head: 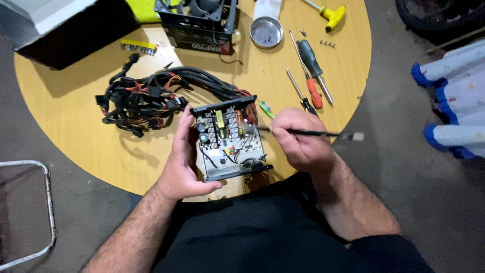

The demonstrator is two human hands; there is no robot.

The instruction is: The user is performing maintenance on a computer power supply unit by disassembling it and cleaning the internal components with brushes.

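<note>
Black thin brush (308, 133) lies crosswise in our right hand's (299, 139) pinch, tip aimed left at the opened power supply (230, 139) our left hand (183, 156) clasps.

Our right hand (298, 139) hides the working end of the thin black brush (323, 134), so we cannot tell whether it touches the open grey power supply board (230, 139). The top edge cuts off the black fan housing (197, 20); the screws (327, 44) are too small to tell apart.
</note>
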